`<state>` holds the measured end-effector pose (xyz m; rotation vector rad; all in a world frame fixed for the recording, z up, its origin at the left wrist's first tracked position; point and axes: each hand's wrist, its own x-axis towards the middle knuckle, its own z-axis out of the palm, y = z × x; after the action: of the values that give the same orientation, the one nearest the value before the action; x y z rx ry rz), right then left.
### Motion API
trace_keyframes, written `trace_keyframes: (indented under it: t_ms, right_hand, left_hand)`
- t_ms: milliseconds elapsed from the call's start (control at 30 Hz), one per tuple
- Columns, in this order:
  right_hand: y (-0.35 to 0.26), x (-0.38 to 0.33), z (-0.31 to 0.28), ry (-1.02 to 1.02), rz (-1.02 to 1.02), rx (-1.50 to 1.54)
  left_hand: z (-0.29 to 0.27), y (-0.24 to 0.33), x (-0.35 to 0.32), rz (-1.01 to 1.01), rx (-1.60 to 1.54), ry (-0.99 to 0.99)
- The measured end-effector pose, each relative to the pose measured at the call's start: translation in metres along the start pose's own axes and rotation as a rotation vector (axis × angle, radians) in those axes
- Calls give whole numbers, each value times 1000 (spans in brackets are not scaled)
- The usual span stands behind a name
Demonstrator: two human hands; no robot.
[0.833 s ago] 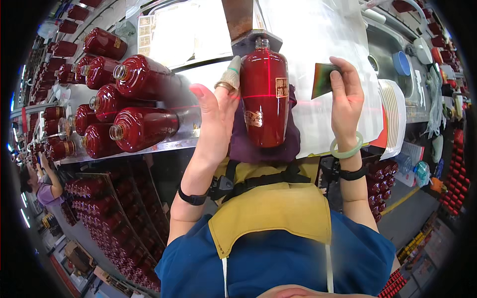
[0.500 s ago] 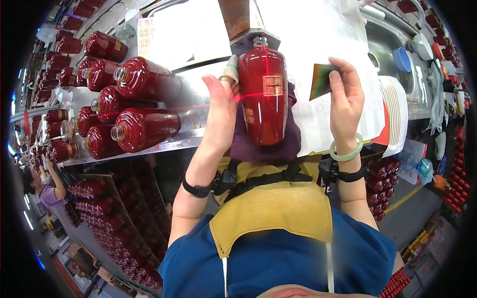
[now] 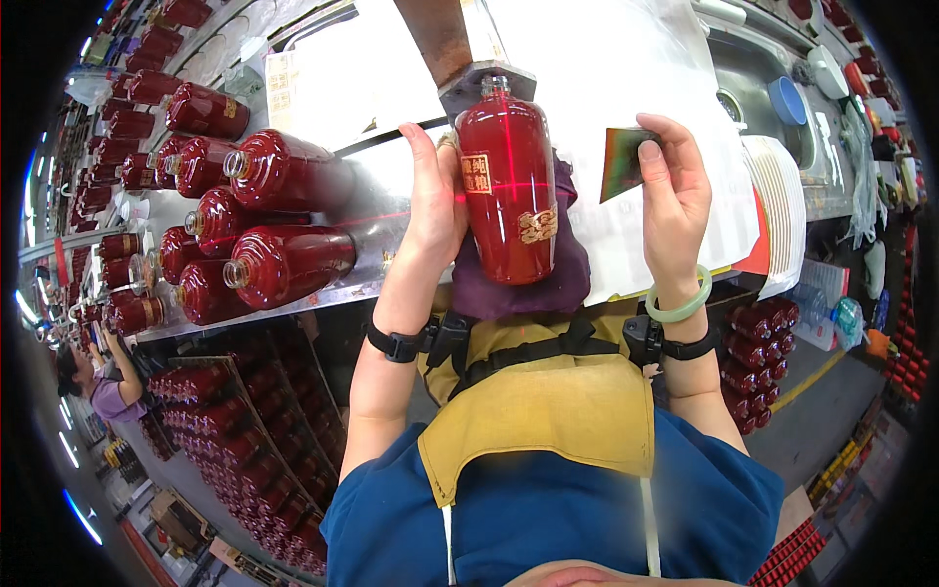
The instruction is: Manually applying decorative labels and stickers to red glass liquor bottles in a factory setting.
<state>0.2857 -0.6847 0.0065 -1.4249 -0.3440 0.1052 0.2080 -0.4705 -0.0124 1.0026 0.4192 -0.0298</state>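
A glossy red glass bottle (image 3: 504, 220) lies on a dark purple cloth (image 3: 577, 259), its clear neck against a metal stop (image 3: 465, 88). Gold decoration and a small gold label show on its upper face, and red laser lines cross it. My left hand (image 3: 435, 196) rests along the bottle's left side, palm against the glass, thumb raised and fingers stretched out, partly hidden by the bottle. To the right of the bottle, my right hand (image 3: 675, 191) pinches a small dark, iridescent sheet (image 3: 621, 164) between thumb and fingers, held above the white paper.
Several red bottles (image 3: 293, 264) lie on the metal table at left. White paper (image 3: 626, 59) covers the worktop, with a stack of white sheets (image 3: 782, 215) at right. Beyond are a sink with a blue bowl (image 3: 787, 101). Racks of bottles (image 3: 245, 440) stand below; a person (image 3: 112, 386) works far left.
The bottle has rolled on the cloth, so a different gold pattern faces up. My left hand has shifted slightly along with it; the right hand still pinches the sheet.
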Motion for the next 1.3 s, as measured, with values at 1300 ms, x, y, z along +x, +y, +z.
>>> trace_keyframes:
  t_ms: [1300]
  right_hand:
    - [-23, 20, 54, -1060, -1194, -553]
  left_hand:
    - [5, 26, -31, 73, -98, 9]
